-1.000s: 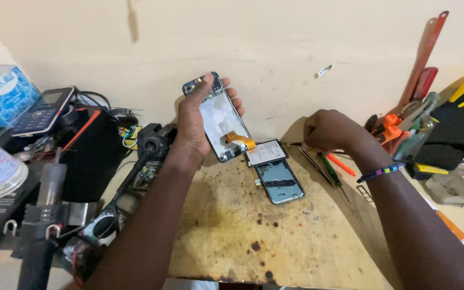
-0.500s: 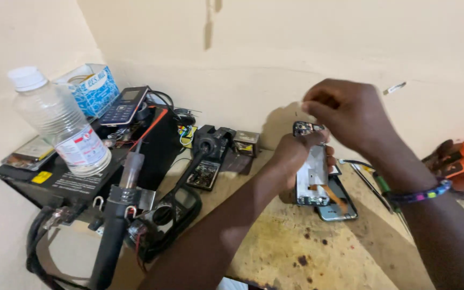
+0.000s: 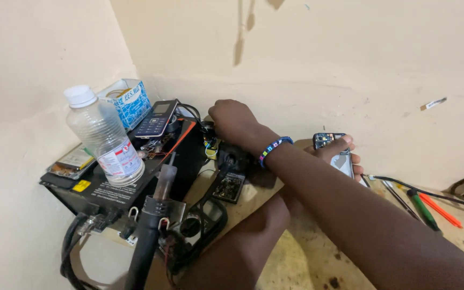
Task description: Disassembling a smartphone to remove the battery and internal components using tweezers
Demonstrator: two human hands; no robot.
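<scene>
We record a stripped mobile phone [image 3: 331, 144], back cover off and camera end uppermost, held clear of the surface [image 3: 296, 260] against the wall. Its long axis runs roughly from 12 to 6 o'clock, with the lower end hidden behind the crossing forearm. The left hand [image 3: 346, 157] carries it: the grip is closed round the phone's right edge, fingers curled over the frame from the 3 o'clock side.

The arms are crossed. The right hand [image 3: 234, 122], marked by a beaded bracelet [image 3: 273, 149], lies well apart from the phone, at about 9 o'clock from it. So the phone lies at 3 o'clock from the right grip, and the left hand is far the nearer to it. The right grip is bunched, knuckles up; we cannot tell whether it pinches anything. It sits just above a tangle of small wires [image 3: 210, 146] at the rear corner of a black station box [image 3: 115, 189].

Outward, at 5 o'clock from the right hand lies a small dark circuit module [image 3: 229, 187]. On the box stand a clear plastic bottle [image 3: 104, 140] and a keypad handset [image 3: 156, 119], with a blue carton [image 3: 130, 99] behind. A black tool handle [image 3: 154, 215] rests in its holder at the box front. At the far right lie a green screwdriver [image 3: 420, 207] and an orange tool [image 3: 440, 209].
</scene>
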